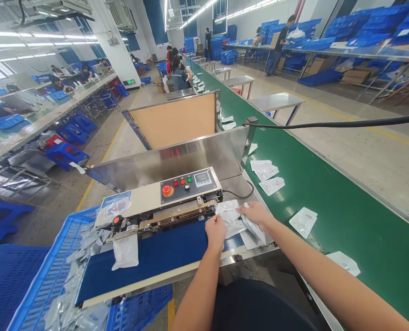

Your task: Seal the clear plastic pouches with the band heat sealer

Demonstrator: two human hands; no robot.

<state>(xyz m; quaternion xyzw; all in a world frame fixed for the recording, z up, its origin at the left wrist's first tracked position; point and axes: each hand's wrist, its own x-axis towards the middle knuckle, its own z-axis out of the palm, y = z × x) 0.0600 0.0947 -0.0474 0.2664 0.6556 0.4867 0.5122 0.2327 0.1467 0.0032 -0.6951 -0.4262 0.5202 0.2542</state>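
Note:
At the right-hand end of the sealing machine (187, 186), my left hand (216, 231) is closed on the lower left edge of a white pouch (229, 211). My right hand (256, 214) pinches white pouches (252, 228) beside it, its fingers touching the held pouch's right side. The pouch's top edge is close to the machine's inlet. Another white pouch (126, 251) hangs from the machine's left end over the dark blue belt (149, 259). How many pouches are bunched between my hands is unclear.
A green conveyor (315, 184) with scattered white pouches (303, 222) runs along the right. Blue crates (61, 239) with pouches stand at the lower left. A metal panel (177, 154) rises behind the machine. A black cable (338, 124) crosses above the conveyor. People work farther back.

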